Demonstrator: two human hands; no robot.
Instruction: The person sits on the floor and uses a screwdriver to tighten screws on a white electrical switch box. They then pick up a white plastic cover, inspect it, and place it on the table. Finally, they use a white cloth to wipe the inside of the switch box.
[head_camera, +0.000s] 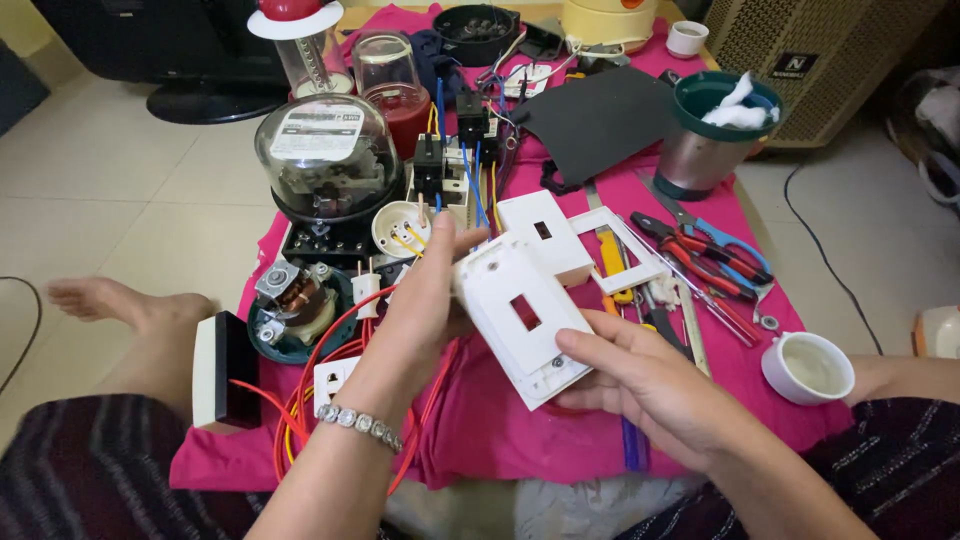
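Your fingers clamp a white switch plate (523, 322) from both sides, left hand (425, 300) at its upper edge, right hand (640, 385) under its lower corner, above the pink cloth (500, 420); pliers (700, 255) lie just right.

Home floor w/ tiles (120, 170), pink cloth (500, 420) (electrical parts, pliers (700, 262) spread out).
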